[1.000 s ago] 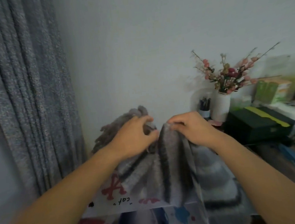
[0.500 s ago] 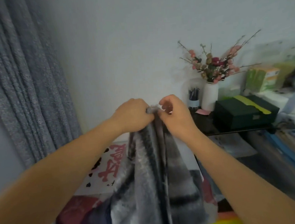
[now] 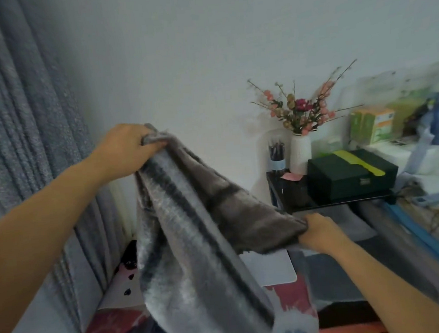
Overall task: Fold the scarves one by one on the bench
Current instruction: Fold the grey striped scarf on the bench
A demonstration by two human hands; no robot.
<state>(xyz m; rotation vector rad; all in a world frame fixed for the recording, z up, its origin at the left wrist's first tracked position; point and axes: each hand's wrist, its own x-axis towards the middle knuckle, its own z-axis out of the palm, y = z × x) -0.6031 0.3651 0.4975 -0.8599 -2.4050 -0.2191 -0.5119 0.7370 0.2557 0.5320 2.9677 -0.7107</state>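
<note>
A fuzzy grey scarf (image 3: 192, 234) with dark stripes hangs in the air in front of me. My left hand (image 3: 125, 147) grips its upper end high on the left, fingers curled over the fabric. My right hand (image 3: 317, 233) grips another part of the scarf lower and to the right, pulling a band of cloth taut between the two hands. The rest of the scarf droops down in a long fold toward the bench (image 3: 276, 269), which is covered by a patterned cloth in white, red and blue.
A grey curtain (image 3: 18, 129) hangs at the left. To the right stands a black side table (image 3: 334, 202) with a dark green box (image 3: 350, 177), a white vase of flowers (image 3: 300, 152) and a pen cup (image 3: 277, 159). Cluttered boxes and bags fill the far right.
My hands were together at the scarf's top; now they have separated. The left hand stays high, while the right has slid down and to the right along the fabric, spreading it.
</note>
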